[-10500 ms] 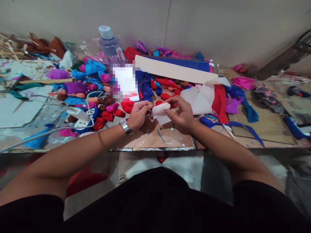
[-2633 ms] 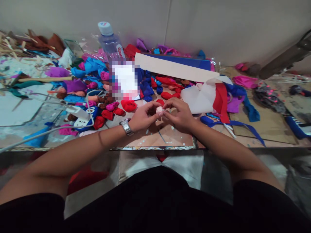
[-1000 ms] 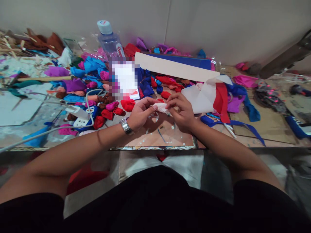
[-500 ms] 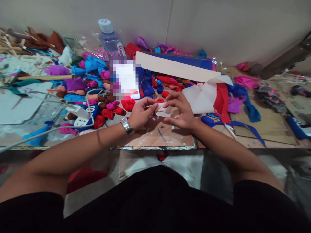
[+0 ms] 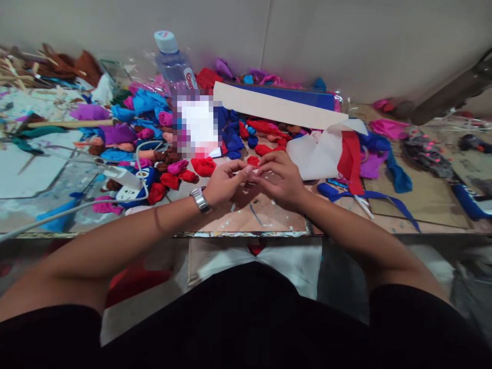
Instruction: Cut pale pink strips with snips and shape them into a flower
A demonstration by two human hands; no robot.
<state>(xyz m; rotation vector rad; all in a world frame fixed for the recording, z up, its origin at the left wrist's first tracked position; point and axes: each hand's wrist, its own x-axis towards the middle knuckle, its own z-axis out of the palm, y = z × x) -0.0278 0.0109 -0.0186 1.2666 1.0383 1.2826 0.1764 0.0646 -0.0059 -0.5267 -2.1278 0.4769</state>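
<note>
My left hand [image 5: 227, 183], with a metal watch [image 5: 200, 199] on its wrist, pinches a small pale piece [image 5: 251, 174] that my fingers mostly hide. My right hand [image 5: 280, 179] meets it fingertip to fingertip, its fingers closed on the same piece. Both hands hover over the near part of the worktable [image 5: 269, 218]. Just beyond the fingertips lies a small red cloth bundle [image 5: 253, 161], and a larger red bundle [image 5: 203, 166] sits beyond my left hand.
A bottle [image 5: 175, 64] stands at the back, near a blurred bright screen [image 5: 198, 120]. White cloth [image 5: 315, 154], a red strip [image 5: 350, 159] and a blue ribbon [image 5: 384, 197] lie to the right. A power strip [image 5: 130, 191] with cables is at left.
My right hand has closed in on my left, and its spread fingers have come together. The pale piece, spread between the hands before, is now mostly hidden by the fingers.
</note>
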